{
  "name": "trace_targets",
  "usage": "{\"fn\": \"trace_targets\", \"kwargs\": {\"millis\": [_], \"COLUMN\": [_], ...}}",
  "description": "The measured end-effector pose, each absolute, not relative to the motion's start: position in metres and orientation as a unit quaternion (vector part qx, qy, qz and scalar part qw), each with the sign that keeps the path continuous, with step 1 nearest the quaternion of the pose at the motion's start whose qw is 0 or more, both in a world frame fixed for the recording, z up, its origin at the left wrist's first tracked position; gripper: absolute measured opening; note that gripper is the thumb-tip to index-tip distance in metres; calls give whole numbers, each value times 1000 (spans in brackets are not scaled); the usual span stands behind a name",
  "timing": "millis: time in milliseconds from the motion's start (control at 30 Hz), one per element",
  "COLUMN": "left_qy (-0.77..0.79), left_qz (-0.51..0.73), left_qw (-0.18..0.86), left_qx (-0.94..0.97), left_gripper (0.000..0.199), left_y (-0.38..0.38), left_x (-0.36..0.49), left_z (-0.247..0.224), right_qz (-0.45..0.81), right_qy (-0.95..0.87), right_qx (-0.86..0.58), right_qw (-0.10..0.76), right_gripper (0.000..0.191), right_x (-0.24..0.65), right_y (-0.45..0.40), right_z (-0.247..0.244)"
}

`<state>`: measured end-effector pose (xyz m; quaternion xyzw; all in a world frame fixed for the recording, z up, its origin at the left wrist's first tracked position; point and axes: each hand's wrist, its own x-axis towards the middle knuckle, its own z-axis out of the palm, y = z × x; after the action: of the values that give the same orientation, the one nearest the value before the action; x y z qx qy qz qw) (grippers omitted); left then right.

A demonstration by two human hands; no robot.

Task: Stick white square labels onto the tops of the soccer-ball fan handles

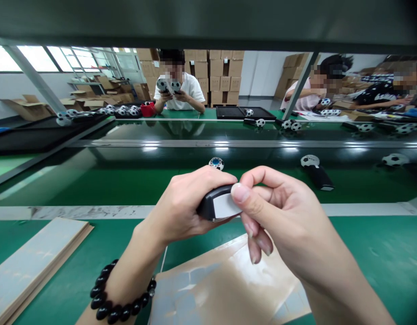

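Above the brown sheet point(235, 289), the left hand point(186, 198) is gripping a black handle point(206, 207), its long axis probably running forward, while the right hand point(286, 207) is pinching at the white label point(224, 206) on its near end.

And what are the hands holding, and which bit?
A black handle: left hand around its sides, right hand with thumb on its white end label.

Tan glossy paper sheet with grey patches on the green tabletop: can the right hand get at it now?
Likely yes: the right hand appears just above the tan sheet, with nothing visible between. But its thumb is busy on the white rectangular label of the black object in the left hand.
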<state>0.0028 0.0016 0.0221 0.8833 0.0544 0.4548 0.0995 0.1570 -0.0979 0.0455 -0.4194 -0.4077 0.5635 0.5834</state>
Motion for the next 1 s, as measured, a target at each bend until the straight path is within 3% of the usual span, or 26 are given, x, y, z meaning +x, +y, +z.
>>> {"fn": "trace_targets", "kwargs": {"millis": [467, 700, 833, 1000], "left_qy": [54, 40, 9, 0], "left_qz": [466, 492, 497, 493], "left_qw": [101, 104, 125, 187], "left_qx": [877, 864, 858, 850], "left_gripper": [25, 34, 32, 38], "left_y": [3, 6, 8, 17], "left_x": [2, 2, 4, 6], "left_z": [20, 17, 15, 6], "right_qz": [508, 342, 390, 455], "right_qy": [-445, -490, -531, -580], "right_qx": [-444, -533, -518, -467], "right_qw": [589, 600, 546, 489], "right_gripper": [26, 29, 42, 24], "right_x": [154, 159, 155, 157], "right_y": [-98, -96, -92, -74], "right_z": [47, 43, 39, 23]}}
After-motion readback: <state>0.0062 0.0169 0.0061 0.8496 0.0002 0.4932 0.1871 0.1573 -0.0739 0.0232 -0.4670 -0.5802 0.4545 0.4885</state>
